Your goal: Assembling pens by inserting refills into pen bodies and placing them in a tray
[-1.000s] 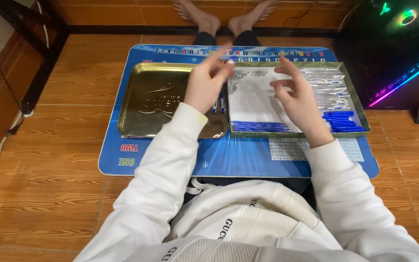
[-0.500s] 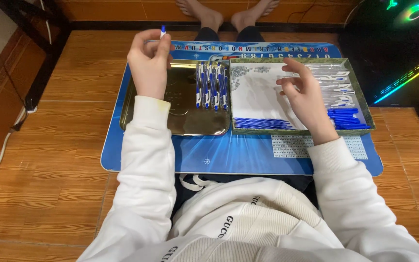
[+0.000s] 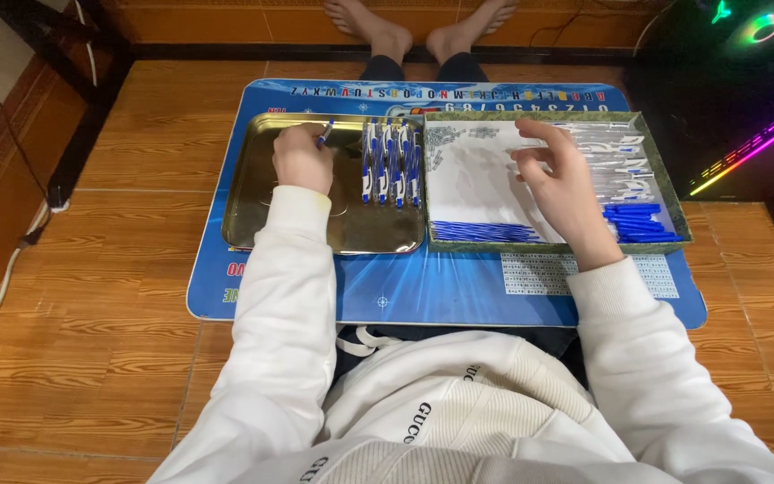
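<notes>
Holding a blue pen (image 3: 325, 133), the left hand (image 3: 299, 158) hovers over the gold tray (image 3: 253, 193).

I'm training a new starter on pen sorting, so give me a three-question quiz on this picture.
1. True or false: the left hand holds a pen over the gold tray.
2. Where do the finished pens lie? A) on the floor B) in the gold tray C) on the lap
3. Fill in: the right hand is over the green ____.

Key: 1 true; 2 B; 3 box.
</notes>
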